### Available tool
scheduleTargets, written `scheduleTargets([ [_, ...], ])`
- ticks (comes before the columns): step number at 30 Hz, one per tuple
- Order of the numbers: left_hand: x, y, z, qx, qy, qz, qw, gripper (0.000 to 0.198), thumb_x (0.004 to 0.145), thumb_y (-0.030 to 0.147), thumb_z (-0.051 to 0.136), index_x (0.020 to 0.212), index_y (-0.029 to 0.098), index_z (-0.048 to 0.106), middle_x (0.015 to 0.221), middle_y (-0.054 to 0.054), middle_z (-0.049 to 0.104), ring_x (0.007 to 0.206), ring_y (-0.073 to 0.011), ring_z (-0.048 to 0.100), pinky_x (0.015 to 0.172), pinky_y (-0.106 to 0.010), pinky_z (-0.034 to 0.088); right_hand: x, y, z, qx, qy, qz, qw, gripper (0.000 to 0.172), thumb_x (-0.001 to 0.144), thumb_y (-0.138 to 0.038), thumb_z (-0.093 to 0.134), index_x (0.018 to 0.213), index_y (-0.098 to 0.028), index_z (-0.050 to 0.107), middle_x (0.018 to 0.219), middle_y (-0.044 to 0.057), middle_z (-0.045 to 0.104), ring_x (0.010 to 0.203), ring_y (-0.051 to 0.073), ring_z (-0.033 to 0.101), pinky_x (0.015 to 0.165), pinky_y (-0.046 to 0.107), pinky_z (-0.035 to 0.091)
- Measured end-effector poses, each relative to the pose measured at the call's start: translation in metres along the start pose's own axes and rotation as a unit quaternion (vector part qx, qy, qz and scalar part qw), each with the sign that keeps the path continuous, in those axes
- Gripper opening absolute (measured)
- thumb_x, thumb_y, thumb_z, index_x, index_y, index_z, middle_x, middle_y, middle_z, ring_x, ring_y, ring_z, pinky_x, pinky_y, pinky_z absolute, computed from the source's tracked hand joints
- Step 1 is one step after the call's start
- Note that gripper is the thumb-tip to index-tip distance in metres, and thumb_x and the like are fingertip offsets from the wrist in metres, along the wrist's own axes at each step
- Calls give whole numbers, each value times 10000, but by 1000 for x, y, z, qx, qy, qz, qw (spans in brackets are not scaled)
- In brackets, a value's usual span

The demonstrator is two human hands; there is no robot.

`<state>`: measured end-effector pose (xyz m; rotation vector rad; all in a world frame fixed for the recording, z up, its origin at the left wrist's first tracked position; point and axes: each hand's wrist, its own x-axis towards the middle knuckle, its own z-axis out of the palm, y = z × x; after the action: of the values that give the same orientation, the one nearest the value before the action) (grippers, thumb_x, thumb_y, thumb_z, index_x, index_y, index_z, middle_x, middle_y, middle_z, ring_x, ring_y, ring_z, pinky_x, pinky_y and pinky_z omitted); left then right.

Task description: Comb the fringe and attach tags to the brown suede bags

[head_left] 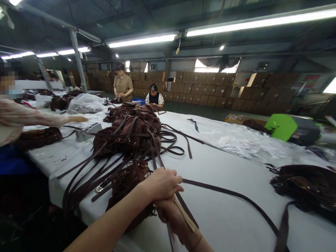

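My left hand (162,182) is closed on a dark brown strap (229,192), which leaves its fingers and curves across the table to the right. Just below and touching it, my right hand (170,214) is closed too, its fingers partly hidden by the left hand. More strap ends and a tan strip (186,216) run past the right hand and wrist. Beside my left forearm lies a brown fringed bag (126,183), partly covered by the arm. Beyond it, a heap of brown bags (129,133) trails long straps and a metal buckle (99,188).
Another brown bag (312,190) lies at the right on the white table (214,165). Clear plastic bags (243,143) and a green-and-grey machine (285,126) are farther right. At the left, a co-worker's arm (45,118) reaches over the table. Two more people stand or sit beyond the heap.
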<state>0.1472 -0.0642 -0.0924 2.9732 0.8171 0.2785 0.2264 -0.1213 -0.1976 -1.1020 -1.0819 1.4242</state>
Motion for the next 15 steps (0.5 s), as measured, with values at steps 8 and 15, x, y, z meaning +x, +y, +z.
scheduleTargets([
  [8, -50, -21, -12, -497, 369, -99, 779, 739, 854, 316, 590, 1479, 281, 197, 1407, -104, 427, 1312, -237, 431, 1109, -432, 337, -21, -47, -7, 184, -81, -43, 979, 521, 794, -375, 710, 1246, -186, 534, 560, -99, 509, 320, 2, 224, 330, 161, 151],
  [15, -59, 19, 71, -572, 140, -165, 791, 853, 625, 95, 654, 1409, 204, 337, 974, -14, 681, 872, -191, 635, 742, -262, 514, -12, -45, -11, 209, -23, 12, 978, 383, 842, -521, 640, 856, -139, 663, 470, -61, 535, 292, 17, 335, 293, 135, 193],
])
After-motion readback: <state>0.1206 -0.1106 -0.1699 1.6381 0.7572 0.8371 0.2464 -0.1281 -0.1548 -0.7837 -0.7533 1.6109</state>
